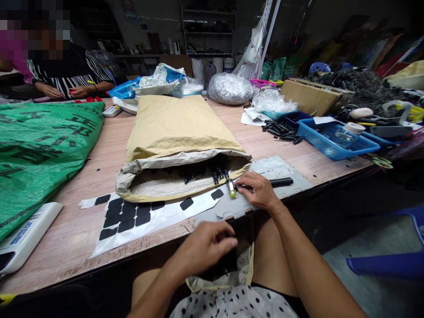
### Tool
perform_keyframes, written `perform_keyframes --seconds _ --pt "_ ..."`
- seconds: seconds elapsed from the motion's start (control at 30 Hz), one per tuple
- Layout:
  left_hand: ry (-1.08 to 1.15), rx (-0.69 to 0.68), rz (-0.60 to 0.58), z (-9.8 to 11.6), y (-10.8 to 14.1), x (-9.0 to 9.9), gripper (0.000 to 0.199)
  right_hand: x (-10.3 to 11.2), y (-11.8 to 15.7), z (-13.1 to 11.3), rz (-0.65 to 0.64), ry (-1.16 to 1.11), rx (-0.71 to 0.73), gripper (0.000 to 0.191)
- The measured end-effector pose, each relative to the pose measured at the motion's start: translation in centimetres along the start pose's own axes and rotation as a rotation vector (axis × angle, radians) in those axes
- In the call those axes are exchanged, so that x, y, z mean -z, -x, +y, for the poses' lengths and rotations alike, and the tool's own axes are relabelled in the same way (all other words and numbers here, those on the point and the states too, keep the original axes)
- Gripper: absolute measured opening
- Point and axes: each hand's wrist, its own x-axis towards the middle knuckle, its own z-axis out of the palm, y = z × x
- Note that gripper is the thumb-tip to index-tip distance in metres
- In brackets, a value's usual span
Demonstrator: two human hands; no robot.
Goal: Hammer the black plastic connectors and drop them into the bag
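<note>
My right hand is closed round the black handle of a small hammer, close to its head. That head is silvery with a yellow-green end, and it lies by the mouth of the big tan sack. Black plastic parts show inside the sack's opening, a few poking over its lip. Under the hammer is a grey board at the table edge. My left hand hovers over an open bag in my lap, thumb apart from the curled fingers, nothing visible between them. Dark contents below it are unclear.
A white sheet with black stickers lies before the sack. Left are a green sack and a white device. A blue basket and black pieces lie right. Another person works across the table.
</note>
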Motion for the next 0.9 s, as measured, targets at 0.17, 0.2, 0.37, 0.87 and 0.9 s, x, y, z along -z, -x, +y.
perform_keyframes --seconds 0.17,0.2,0.37,0.87,0.9 --pt "-0.337 0.123 0.722 -1.1 -5.2 7.1 0.026 -0.1 0.0 0.1 0.005 -0.004 -0.002 0.02" --pt "-0.413 0.172 0.8 -1.7 -6.2 7.9 0.028 0.0 0.0 0.1 0.007 -0.009 -0.002 0.02" --pt "-0.598 0.418 0.868 -2.9 -8.8 9.2 0.033 0.0 0.0 0.2 0.005 -0.025 -0.002 0.018" --pt "-0.439 0.005 0.764 -3.3 -4.4 8.8 0.017 0.1 0.0 0.1 0.013 -0.01 0.005 0.018" --pt "-0.399 -0.047 0.699 -3.4 -3.7 8.3 0.017 0.1 0.0 0.1 0.012 -0.012 0.006 0.017"
